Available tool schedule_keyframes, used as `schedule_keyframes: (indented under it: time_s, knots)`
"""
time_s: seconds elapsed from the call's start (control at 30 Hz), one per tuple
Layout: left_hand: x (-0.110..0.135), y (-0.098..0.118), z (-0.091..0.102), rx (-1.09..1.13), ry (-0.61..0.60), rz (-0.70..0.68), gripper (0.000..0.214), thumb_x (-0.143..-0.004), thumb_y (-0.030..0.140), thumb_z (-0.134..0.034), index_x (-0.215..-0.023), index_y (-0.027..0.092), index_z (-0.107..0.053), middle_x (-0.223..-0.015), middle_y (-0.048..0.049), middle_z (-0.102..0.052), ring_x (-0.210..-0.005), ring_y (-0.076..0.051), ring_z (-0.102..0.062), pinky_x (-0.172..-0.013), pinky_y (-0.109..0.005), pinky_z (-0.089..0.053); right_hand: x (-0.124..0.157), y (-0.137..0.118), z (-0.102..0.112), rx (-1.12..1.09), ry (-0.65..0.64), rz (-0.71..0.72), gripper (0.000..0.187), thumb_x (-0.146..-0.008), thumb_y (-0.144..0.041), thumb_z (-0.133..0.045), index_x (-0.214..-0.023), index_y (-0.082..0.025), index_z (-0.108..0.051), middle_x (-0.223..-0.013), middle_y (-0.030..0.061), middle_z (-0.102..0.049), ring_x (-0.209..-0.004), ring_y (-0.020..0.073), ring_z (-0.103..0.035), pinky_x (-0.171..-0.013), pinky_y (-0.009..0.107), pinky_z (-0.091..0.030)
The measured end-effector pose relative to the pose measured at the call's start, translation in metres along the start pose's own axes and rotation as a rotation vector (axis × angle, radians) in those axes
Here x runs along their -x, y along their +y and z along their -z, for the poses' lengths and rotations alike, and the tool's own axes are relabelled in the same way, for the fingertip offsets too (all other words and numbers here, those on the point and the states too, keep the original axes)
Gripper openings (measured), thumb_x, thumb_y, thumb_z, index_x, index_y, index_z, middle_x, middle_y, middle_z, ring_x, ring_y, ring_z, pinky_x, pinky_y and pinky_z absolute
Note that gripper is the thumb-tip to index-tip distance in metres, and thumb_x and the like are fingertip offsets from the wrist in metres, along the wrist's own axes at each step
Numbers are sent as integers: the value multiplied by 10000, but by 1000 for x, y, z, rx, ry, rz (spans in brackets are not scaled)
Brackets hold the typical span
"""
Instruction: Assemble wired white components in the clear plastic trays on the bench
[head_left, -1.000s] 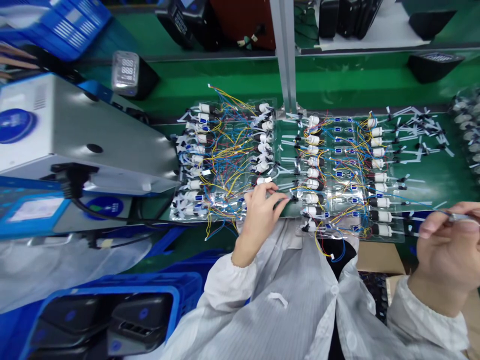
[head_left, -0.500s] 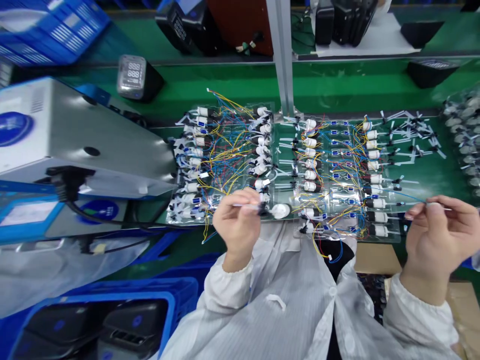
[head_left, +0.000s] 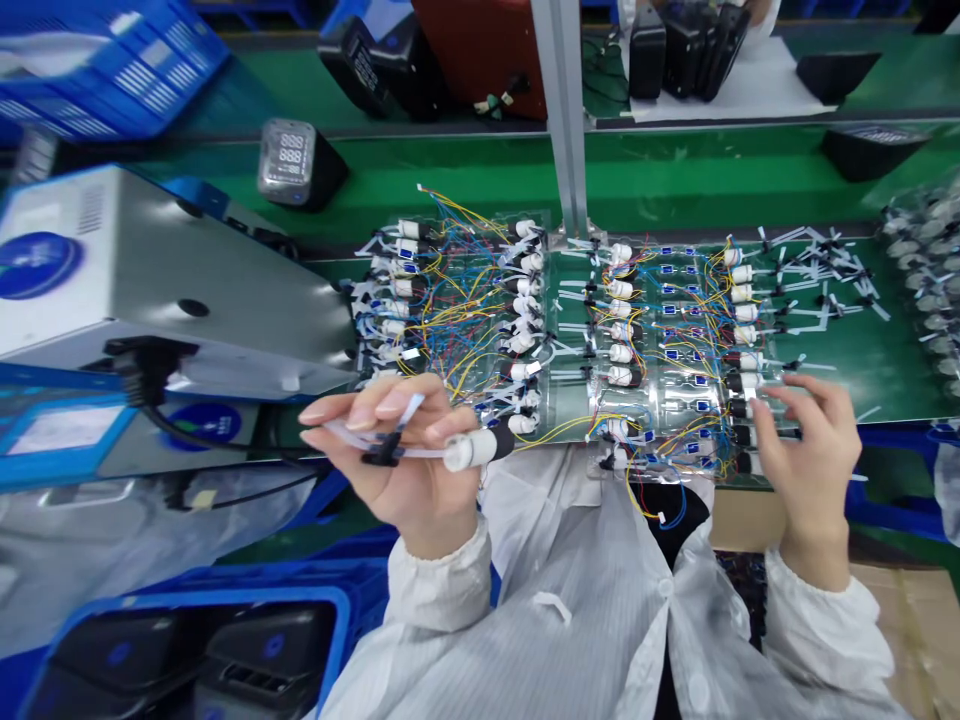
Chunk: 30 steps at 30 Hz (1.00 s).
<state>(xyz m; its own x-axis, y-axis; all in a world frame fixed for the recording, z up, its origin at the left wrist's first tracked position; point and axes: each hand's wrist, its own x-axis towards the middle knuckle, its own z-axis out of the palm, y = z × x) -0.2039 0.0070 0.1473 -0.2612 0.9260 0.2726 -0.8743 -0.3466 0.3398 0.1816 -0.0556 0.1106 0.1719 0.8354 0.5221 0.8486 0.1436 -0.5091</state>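
My left hand [head_left: 424, 490] is raised in front of the trays, its fingers closed on a small motor pump [head_left: 470, 450] with a white head and dark body. A pale tube with a black T-shaped connector [head_left: 382, 448] runs from the pump across my fingers. Yellow and blue wires trail from it toward the clear plastic tray [head_left: 646, 400]. My right hand [head_left: 814, 460] hovers at that tray's right edge, thumb and fingers apart, beside a column of similar pumps [head_left: 744, 312]. Its fingertips are close to the lower pumps; contact is unclear.
More wired pumps [head_left: 391, 328] fill a left tray. Loose tubes with black connectors [head_left: 825, 265] lie at right. A metal box [head_left: 225, 290] with a black power cord stands at left, above a blue crate [head_left: 330, 600]. A metal post [head_left: 566, 150] rises behind the trays.
My left hand has moved left and turned, bringing the pump and connector into clearer view. My right hand has moved left to the pump column, its fingers opening from a pinch on a thin blue strand.
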Motion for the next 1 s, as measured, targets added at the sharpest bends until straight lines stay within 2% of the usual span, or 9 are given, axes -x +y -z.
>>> schedule_keyframes:
  time_s: [0.17, 0.23, 0.37, 0.47, 0.57, 0.67, 0.77, 0.87, 1.0]
  knots:
    - [1, -1, 8, 13, 30, 35, 264, -873, 541, -842, -960, 311, -746, -809, 111, -721, -782, -20, -659, -483, -16, -431, -2, -22, -6, -242, -661, 308, 220, -922, -258, -766, -1140, -279, -761, -1089, 57, -733, -1008, 244, -709, -851, 409, -618]
    - [0, 0, 14, -3, 22, 29, 276, -834, 519, -883, -915, 293, -748, -802, 101, -721, -761, -21, -661, -455, -8, -421, -1, -19, -11, -203, -721, 283, 160, -921, -269, -768, -1081, -269, -768, -1060, 58, -724, -956, 241, -716, -804, 401, -630]
    - [-2, 1, 11, -55, -14, 26, 286, -844, 537, -868, -818, 283, -741, -810, 95, -719, -787, -27, -661, -462, -31, -431, 0, -13, -15, -225, -640, 233, 90, -941, -303, -744, -1022, -297, -782, -1001, 40, -743, -875, 236, -737, -760, 393, -637]
    - [-2, 2, -5, -226, 24, 20, 186, -880, 544, -829, -861, 365, -784, -1064, 112, -753, -1021, -60, -665, -629, -53, -521, -3, -18, -7, -387, -474, 127, 137, -927, -321, -767, -1061, -300, -788, -997, 31, -785, -865, 230, -750, -745, 374, -618]
    - [-4, 0, -13, -412, 95, 16, 117, -871, 591, -819, -846, 477, -813, -1345, 165, -696, -1247, -119, -610, -788, -117, -566, -10, -24, 2, -552, 10, -192, 167, -847, -265, -835, -1001, -252, -772, -964, 29, -770, -760, 189, -723, -667, 338, -566]
    - [-4, -6, -7, -425, 132, 49, 117, -919, 571, -789, -852, 480, -819, -1363, 159, -696, -1021, -50, -637, -766, -135, -529, -23, -22, 8, -803, 455, -374, 227, -743, -268, -871, -898, -214, -714, -823, -11, -696, -586, 142, -642, -550, 304, -501]
    - [-1, -12, 0, -518, 145, 63, 397, -1131, 493, -475, -926, 401, -802, -1180, 103, -720, -804, -1, -573, -645, -229, -414, -34, -12, 12, -965, 616, -403, 319, -628, -248, -896, -859, -204, -679, -813, -21, -671, -608, 120, -633, -512, 249, -470]
    - [0, -14, -1, -758, 76, 85, 796, -1178, 375, 5, -861, 244, -714, -984, 36, -610, -944, -23, -587, -610, -369, -264, -38, -5, 17, -968, 701, -405, 372, -541, -143, -880, -837, -207, -663, -864, -31, -666, -694, 111, -665, -561, 222, -498]
    - [-8, -10, -15, -807, -127, 49, 833, -1133, 375, 172, -707, 100, -490, -894, 11, -456, -1076, -57, -590, -609, -417, -175, -43, -10, 19, -949, 712, -399, 336, -552, -128, -851, -809, -213, -653, -878, -42, -670, -711, 116, -686, -611, 237, -539]
